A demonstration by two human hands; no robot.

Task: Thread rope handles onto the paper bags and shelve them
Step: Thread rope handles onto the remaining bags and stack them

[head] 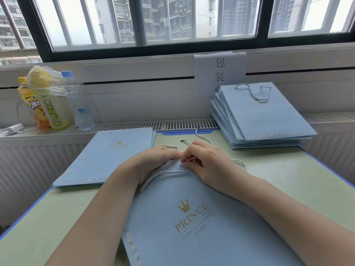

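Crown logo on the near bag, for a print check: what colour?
Gold, on the crown logo, head view.

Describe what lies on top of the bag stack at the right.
On the stack of bags lies one rope handle, looped across the top bag. Handles on the lower bags, if any, are covered.

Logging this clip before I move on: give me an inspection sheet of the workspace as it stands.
Surface: green table with blue edging.
Job's things: bag in work, one rope handle threaded; unthreaded bags on the left; finished stack at far right, handle on top.
Clutter: drink bottles and white charger on the radiator ledge.
Hands: left hand and right hand pinch at the bag's top edge, right holding loose rope.
Cables: nothing seen.
Surroundings: barred window, paper sign.
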